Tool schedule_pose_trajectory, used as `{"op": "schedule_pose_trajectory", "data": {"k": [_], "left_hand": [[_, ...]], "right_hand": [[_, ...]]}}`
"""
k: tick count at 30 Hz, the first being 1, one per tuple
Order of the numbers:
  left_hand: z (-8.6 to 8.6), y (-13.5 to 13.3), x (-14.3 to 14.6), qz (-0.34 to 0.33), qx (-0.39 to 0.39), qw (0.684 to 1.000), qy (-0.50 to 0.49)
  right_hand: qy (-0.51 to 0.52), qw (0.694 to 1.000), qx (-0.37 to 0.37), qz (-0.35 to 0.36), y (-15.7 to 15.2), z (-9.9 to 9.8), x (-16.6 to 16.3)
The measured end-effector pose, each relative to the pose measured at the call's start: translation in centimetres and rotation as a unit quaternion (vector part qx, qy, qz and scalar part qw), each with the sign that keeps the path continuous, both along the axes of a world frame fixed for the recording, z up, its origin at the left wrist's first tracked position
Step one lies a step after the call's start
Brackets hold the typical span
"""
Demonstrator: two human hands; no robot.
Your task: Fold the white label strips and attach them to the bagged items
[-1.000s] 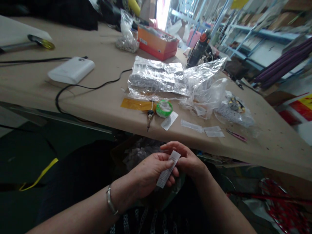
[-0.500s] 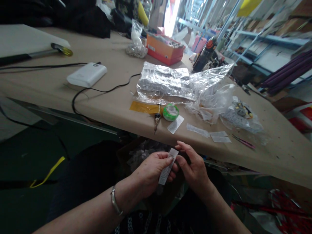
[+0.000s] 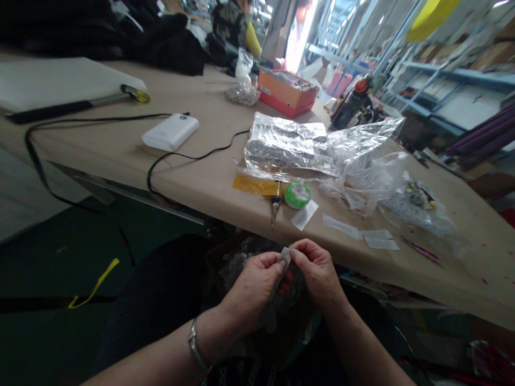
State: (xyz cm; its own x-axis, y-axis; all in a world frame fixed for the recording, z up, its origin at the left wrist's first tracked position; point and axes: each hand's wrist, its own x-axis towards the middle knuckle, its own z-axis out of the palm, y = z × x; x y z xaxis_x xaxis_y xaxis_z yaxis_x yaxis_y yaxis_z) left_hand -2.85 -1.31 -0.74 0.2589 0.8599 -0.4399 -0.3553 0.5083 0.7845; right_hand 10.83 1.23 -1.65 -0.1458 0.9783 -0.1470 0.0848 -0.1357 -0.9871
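Observation:
Below the table's front edge, over my lap, both hands pinch one small white label strip [image 3: 282, 261]. My left hand [image 3: 254, 287], with a metal bracelet on the wrist, is closed around the strip's lower part. The fingertips of my right hand [image 3: 317, 271] grip the strip's top end. The strip is turned nearly edge-on, so little of its face shows. Under my hands lies a box of crumpled clear wrappers [image 3: 237, 261], mostly hidden.
On the brown table [image 3: 201, 182] lie a soldering iron [image 3: 276, 205], a green solder reel [image 3: 297, 194], loose labels [image 3: 304, 215], foil and clear plastic bags [image 3: 289, 145], a white power bank [image 3: 170, 132] with black cable, pink tweezers [image 3: 422, 251] and an orange box [image 3: 286, 93].
The strip has turned from face-up to nearly edge-on, and my right hand has closed onto its top end. The view has tilted up and left.

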Motion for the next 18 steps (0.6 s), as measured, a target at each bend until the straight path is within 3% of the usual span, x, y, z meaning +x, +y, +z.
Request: {"op": "schedule_pose_trajectory", "data": {"k": [7,13,18], "left_hand": [[-0.7,1.3,-1.9,0.060,0.115,0.984,0.122],[-0.1,2.6,-3.2,0.093,0.184,0.949,0.240],[0.0,3.2,-3.5,0.098,0.225,0.928,0.281]], "right_hand": [[-0.100,0.991,0.091,0.019,1.5,0.7,-1.9],[-0.152,0.978,0.143,0.019,2.3,0.6,-2.9],[-0.177,0.967,0.184,0.014,2.4,0.6,-3.2]]}}
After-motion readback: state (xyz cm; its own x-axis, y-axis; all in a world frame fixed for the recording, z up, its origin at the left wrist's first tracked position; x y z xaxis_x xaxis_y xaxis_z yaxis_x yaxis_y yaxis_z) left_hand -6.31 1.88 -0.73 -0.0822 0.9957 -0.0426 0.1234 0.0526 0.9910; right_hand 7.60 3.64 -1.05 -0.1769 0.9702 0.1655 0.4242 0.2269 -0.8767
